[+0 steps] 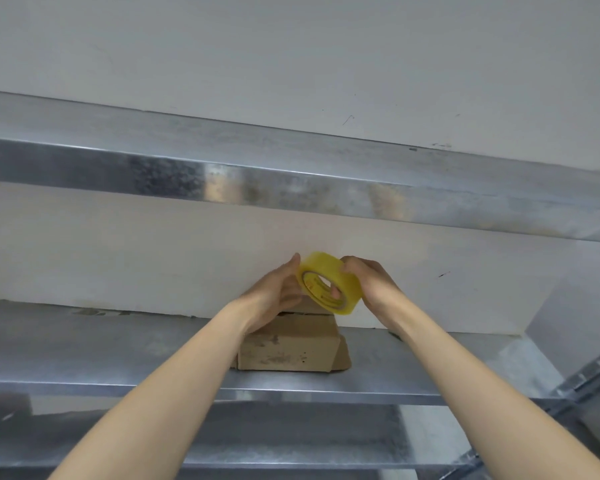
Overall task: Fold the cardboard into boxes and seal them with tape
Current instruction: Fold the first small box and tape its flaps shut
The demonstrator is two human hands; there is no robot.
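Cardboard box [288,348] resting on the metal shelf [84,351] near the wall [153,254], just under the tape roll [326,263] gripped by left hand [274,292] at its rim and right hand [374,282] curled through its core; risks from here: free tape end lost against the roll, light box shoved askew under pressing.

Small brown box [288,348], folded up, a bit dirty, sitting flat. Yellow tape roll [326,268], see-through, tilted, hole showing, up just above the box, at 12 o'clock.
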